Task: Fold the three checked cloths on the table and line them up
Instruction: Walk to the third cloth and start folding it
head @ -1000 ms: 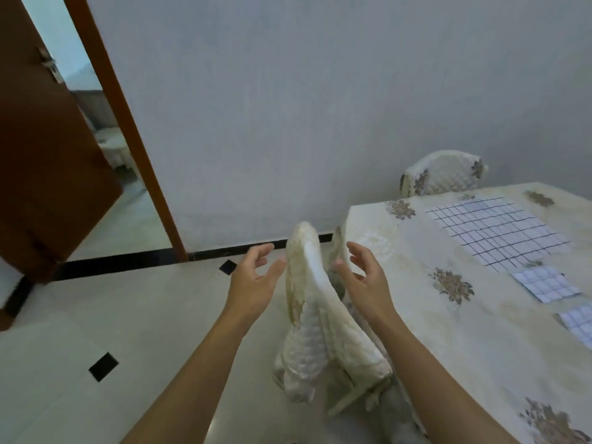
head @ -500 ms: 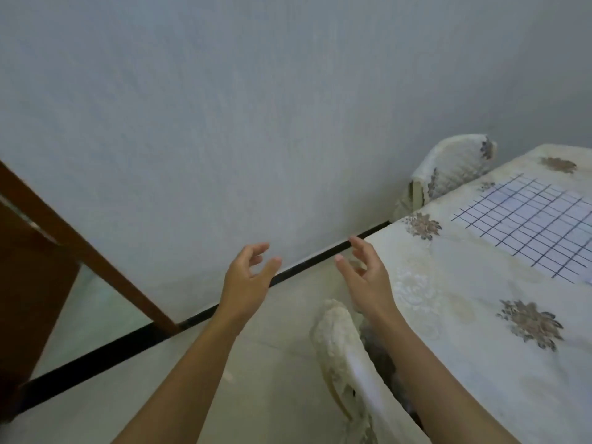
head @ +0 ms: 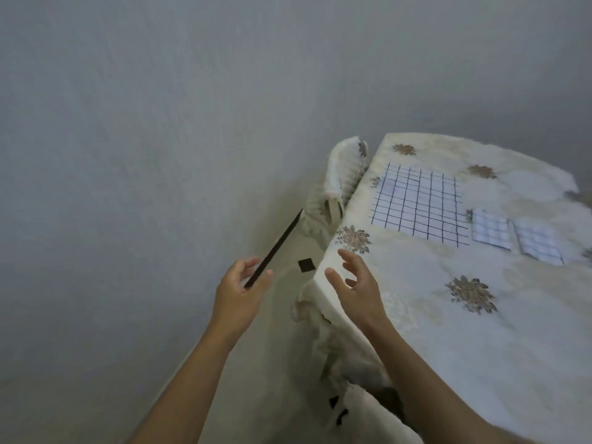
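Both hands are raised with fingers loosely spread, holding nothing. The left hand (head: 238,293) hangs over the floor just off the table's (head: 480,347) near left corner, and the right hand (head: 357,286) hovers above that corner. The large checked cloth (head: 419,206) lies spread flat along the table's left edge (towards the far corner). Two smaller checked cloths (head: 490,232) (head: 538,243) lie side by side just to its right. A covered chair (head: 339,184) stands against the left edge.

A cream-covered chair (head: 339,181) stands by the grey wall (head: 160,123), near a black diamond floor tile (head: 306,265).
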